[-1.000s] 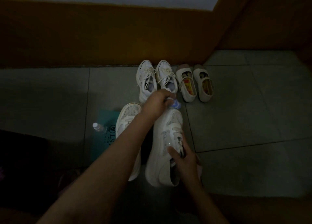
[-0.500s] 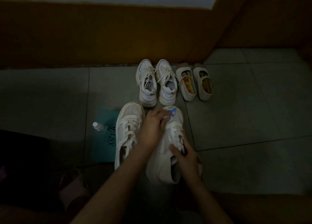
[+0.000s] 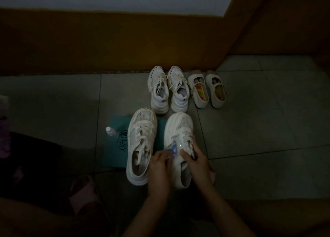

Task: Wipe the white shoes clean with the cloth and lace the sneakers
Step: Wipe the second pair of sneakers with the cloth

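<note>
- Floor (image 3: 250, 129): smooth grey tiles; every shoe stands on it.
- Mat (image 3: 114, 151): flat, teal and printed, lying under the left sneaker (image 3: 141, 143).
- Left sneaker: chunky sole, mesh toe. Its laces look loose, so lacing seems unfinished.
- Right sneaker (image 3: 178, 129): you appear to be mid-wipe on its side.
- Far sneakers (image 3: 168, 90), flats (image 3: 207, 92): I can't tell whether they are wiped.
- Right grip (image 3: 196, 158): fingers curled over the right sneaker's laces.
- Left grip (image 3: 159, 163): pinches the soft white-and-blue cloth (image 3: 172, 148) against that sneaker.
- Bottle (image 3: 110, 131): small and clear, beside the mat.
</note>
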`<state>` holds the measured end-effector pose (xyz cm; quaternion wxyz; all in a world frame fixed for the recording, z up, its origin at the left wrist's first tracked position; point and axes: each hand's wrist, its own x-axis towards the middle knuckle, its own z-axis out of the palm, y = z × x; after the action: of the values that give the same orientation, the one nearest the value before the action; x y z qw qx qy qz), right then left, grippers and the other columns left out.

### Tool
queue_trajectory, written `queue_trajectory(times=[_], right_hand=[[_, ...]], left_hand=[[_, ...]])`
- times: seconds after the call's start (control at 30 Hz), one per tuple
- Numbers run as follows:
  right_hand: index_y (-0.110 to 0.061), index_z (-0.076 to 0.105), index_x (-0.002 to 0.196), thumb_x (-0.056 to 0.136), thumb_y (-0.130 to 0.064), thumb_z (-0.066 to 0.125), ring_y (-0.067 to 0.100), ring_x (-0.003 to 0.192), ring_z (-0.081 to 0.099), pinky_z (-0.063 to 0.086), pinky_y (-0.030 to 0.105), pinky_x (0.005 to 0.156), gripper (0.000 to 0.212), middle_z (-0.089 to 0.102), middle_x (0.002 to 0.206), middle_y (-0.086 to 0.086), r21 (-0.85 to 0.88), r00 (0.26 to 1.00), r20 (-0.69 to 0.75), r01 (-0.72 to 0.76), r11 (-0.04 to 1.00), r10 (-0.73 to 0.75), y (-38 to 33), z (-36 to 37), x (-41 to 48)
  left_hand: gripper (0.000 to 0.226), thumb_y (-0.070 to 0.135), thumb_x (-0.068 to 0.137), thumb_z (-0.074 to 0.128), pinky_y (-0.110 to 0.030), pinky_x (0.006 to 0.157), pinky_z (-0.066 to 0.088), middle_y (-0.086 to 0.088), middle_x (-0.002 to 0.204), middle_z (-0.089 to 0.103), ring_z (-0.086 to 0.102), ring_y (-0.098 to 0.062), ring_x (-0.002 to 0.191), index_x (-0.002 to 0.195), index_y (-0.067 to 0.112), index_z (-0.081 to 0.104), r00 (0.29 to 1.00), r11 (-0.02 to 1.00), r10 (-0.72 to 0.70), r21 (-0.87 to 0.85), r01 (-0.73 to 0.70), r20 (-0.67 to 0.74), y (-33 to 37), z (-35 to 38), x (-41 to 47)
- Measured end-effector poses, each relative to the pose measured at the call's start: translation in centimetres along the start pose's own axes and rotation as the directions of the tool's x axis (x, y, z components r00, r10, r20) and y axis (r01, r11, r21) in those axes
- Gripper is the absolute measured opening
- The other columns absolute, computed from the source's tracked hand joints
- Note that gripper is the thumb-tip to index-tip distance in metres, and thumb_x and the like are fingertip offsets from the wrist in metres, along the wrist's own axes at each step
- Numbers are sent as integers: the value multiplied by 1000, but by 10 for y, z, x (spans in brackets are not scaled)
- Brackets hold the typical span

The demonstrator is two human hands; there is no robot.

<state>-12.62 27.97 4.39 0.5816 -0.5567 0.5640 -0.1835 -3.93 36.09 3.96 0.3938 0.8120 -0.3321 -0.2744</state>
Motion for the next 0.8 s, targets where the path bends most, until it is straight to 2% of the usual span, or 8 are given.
queue_trajectory(times=[0.1, 0.23, 0.37, 0.4, 0.5, 0.6, 0.7, 0.8], right_hand=[[-18, 41, 139, 86, -13, 63, 6, 116, 47, 36, 15, 92, 57, 52, 136, 3, 16, 1000, 15, -15, 1000, 14, -1, 0, 0], [-15, 37, 142, 86, -13, 63, 9, 124, 44, 35, 10, 92, 62, 48, 140, 2, -10, 1000, 25, 1, 1000, 0, -2, 7, 2], [-17, 34, 144, 85, -16, 65, 16, 129, 45, 34, 20, 102, 66, 47, 142, 4, -59, 1000, 8, 4, 998, -4, 0, 14, 5], [-17, 34, 144, 85, -17, 65, 17, 129, 45, 34, 21, 102, 66, 46, 142, 5, -65, 1000, 4, 7, 998, -7, 1, 14, 5], [-16, 33, 144, 85, -16, 65, 18, 130, 44, 34, 23, 105, 67, 46, 143, 6, -94, 1000, 2, 16, 995, -16, 0, 16, 6], [-15, 33, 144, 84, -14, 66, 18, 131, 43, 34, 31, 110, 68, 44, 144, 6, -81, 1000, 6, 2, 997, -2, 1, 19, 8], [-17, 32, 144, 84, -15, 67, 20, 131, 43, 35, 36, 111, 70, 43, 145, 6, -117, 1000, 10, 4, 993, -3, 2, 22, 10], [-19, 29, 145, 84, -17, 67, 20, 134, 39, 35, 37, 111, 72, 39, 148, 4, -176, 1000, 24, 19, 984, -15, 4, 26, 12]], left_hand=[[18, 13, 89, 57, -11, 87, 34, 2, 106, 61, 54, -9, 98, 103, 17, 68, 1000, 1000, 17, 26, -17, -3, -4, -3, -15], [17, 12, 88, 57, -3, 83, 30, 10, 102, 55, 48, -3, 96, 100, 17, 69, 997, 998, 0, 63, -5, 76, -6, -8, -32], [19, 13, 87, 58, -23, 89, 44, 6, 103, 59, 53, -8, 98, 101, 20, 68, 998, 996, -42, 83, 37, 56, -14, -7, -47], [19, 13, 87, 58, -23, 88, 44, 7, 102, 59, 53, -8, 97, 101, 20, 68, 997, 997, -52, 67, 48, 54, -14, -8, -51], [19, 13, 88, 57, -11, 84, 38, 9, 102, 57, 53, -3, 95, 101, 20, 68, 995, 996, -86, 18, 85, 51, -12, -11, -57], [16, 12, 87, 59, -13, 82, 40, 5, 101, 61, 56, -5, 90, 99, 17, 69, 986, 984, -166, -57, 167, 32, -12, -12, -62], [16, 12, 86, 62, -11, 77, 44, 3, 96, 63, 60, -6, 88, 92, 26, 66, 971, 962, -236, -133, 238, 30, -13, -13, -71], [30, 11, 85, 62, -12, 72, 45, 3, 89, 66, 61, -1, 81, 79, 41, 57, 961, 950, -266, -150, 275, 78, -14, -19, -72]])
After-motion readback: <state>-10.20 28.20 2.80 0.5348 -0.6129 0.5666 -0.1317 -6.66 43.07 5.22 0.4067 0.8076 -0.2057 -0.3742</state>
